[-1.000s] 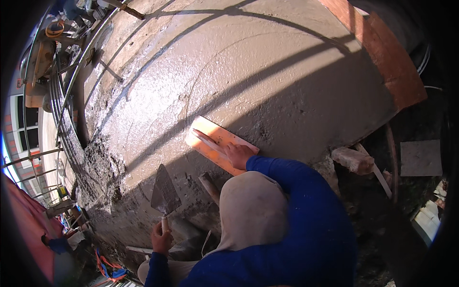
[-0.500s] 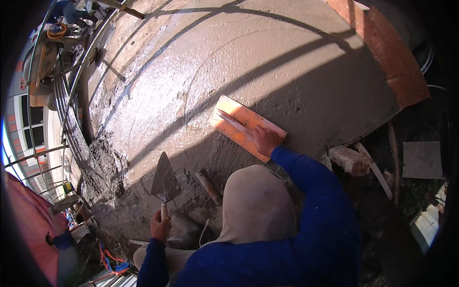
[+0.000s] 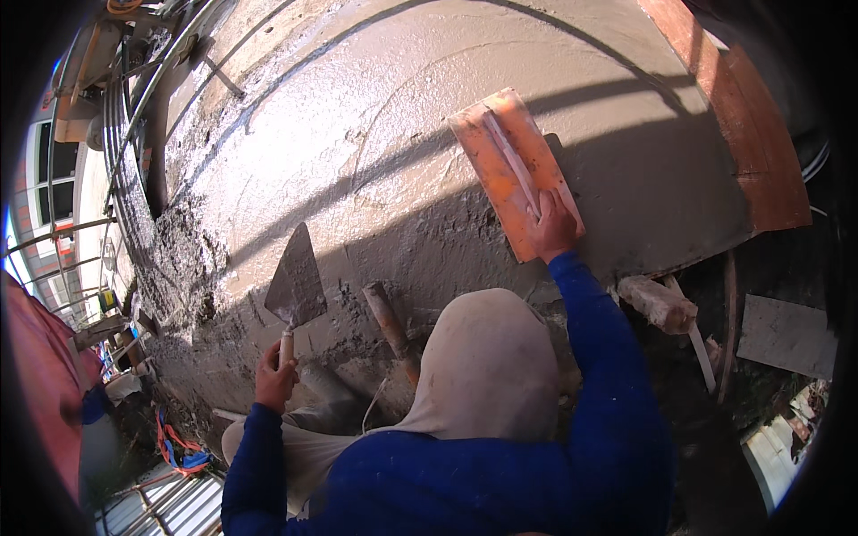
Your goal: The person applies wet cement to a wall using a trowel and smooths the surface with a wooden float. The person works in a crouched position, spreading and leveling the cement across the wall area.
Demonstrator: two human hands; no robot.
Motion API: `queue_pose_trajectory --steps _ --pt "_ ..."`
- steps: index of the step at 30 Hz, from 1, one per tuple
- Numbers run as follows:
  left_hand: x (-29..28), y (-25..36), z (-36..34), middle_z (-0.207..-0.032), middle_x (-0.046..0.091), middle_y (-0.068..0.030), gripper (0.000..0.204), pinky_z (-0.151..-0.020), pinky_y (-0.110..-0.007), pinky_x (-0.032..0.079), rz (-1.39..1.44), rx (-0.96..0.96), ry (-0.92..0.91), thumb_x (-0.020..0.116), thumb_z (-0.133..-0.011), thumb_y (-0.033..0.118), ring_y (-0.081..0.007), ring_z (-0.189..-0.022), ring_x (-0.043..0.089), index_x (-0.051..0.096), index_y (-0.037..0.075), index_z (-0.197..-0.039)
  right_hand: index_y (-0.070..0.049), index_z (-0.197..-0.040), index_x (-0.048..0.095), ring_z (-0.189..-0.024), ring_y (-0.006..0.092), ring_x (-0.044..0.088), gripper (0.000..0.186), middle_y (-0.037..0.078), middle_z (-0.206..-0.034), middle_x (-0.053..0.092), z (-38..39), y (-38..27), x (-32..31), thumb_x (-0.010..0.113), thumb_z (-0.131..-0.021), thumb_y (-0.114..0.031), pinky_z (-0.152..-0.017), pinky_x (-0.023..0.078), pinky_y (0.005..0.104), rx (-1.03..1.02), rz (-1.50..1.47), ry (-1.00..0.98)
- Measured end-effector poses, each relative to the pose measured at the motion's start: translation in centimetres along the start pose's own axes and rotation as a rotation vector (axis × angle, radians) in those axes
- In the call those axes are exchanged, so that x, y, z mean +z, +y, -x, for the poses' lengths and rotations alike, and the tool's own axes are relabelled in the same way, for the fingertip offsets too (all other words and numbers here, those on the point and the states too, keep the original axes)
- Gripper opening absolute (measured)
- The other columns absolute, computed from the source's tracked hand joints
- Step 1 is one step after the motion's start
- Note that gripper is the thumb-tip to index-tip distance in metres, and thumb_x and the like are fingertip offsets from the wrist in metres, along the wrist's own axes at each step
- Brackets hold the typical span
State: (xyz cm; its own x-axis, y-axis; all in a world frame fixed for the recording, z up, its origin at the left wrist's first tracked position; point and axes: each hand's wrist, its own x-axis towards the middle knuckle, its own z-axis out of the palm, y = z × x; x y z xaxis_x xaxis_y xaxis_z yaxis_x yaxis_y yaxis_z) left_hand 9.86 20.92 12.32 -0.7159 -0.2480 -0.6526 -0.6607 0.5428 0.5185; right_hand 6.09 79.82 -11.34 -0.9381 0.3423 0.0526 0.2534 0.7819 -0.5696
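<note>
My right hand is closed around the handle of an orange hand float, a rectangular board with a long pale grip. The float is over the wet grey concrete, turned with its far end pointing away and slightly left; a narrow shadow shows beside its right edge. On the left, my left hand grips the light handle of a pointed trowel. Its grey-smeared blade points up and away, above the concrete near the rough edge. Whether the blade touches the surface I cannot tell.
A short mud-caked rod lies between the two tools. Reddish boards border the concrete at far right, with a broken block and a flat grey panel nearer. Bent bars run along the left.
My right hand has swung the float away and to the right, turning it more upright in the view. The trowel has shifted slightly left and away in the picture; the view has shifted too.
</note>
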Motion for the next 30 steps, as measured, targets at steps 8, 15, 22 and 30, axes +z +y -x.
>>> queue_pose_trajectory --steps 8,15,22,30 --pt "0.3 1.9 -0.2 -0.097 0.065 -0.0063 0.057 -0.058 -0.029 0.051 0.059 0.043 -0.054 0.064 -0.093 0.003 -0.0125 -0.066 0.061 0.055 0.0 -0.149 -0.008 -0.113 0.061 -0.101 0.0433 0.068 0.026 0.017 -0.113 0.063 2.4 -0.9 0.2 0.069 -0.091 -0.02 -0.08 0.055 0.0556 -0.043 0.006 -0.024" --pt "1.9 0.9 -1.1 -0.106 0.068 -0.0088 0.056 -0.068 -0.03 0.054 -0.068 0.133 -0.145 0.066 -0.092 0.005 -0.0141 -0.078 0.065 0.057 0.001 -0.147 -0.01 -0.116 0.061 -0.105 0.0405 0.068 0.03 0.013 -0.116 0.062 4.0 2.7 2.4 0.068 -0.09 -0.022 -0.084 0.056 0.0549 0.034 0.144 -0.206" --pt "8.4 4.4 -0.8 -0.12 0.074 -0.0195 0.06 -0.099 -0.043 0.054 -0.45 0.37 -0.274 0.07 -0.086 0.014 -0.0339 -0.108 0.074 0.061 0.004 -0.144 -0.008 -0.114 0.062 -0.106 0.0439 0.066 0.03 0.015 -0.117 0.064 6.8 3.0 -1.3 0.071 -0.089 -0.023 -0.084 0.054 0.0551 0.153 0.081 -0.098" --pt "19.7 9.3 -3.1 -0.121 0.073 -0.0279 0.059 -0.099 -0.049 0.055 -0.583 0.641 -0.417 0.068 -0.087 0.019 -0.0444 -0.114 0.07 0.063 0.008 -0.144 -0.005 -0.118 0.064 -0.105 0.0449 0.066 0.036 0.018 -0.119 0.064 10.7 6.7 -5.6 0.07 -0.086 -0.019 -0.085 0.055 0.055 0.185 0.092 0.085"
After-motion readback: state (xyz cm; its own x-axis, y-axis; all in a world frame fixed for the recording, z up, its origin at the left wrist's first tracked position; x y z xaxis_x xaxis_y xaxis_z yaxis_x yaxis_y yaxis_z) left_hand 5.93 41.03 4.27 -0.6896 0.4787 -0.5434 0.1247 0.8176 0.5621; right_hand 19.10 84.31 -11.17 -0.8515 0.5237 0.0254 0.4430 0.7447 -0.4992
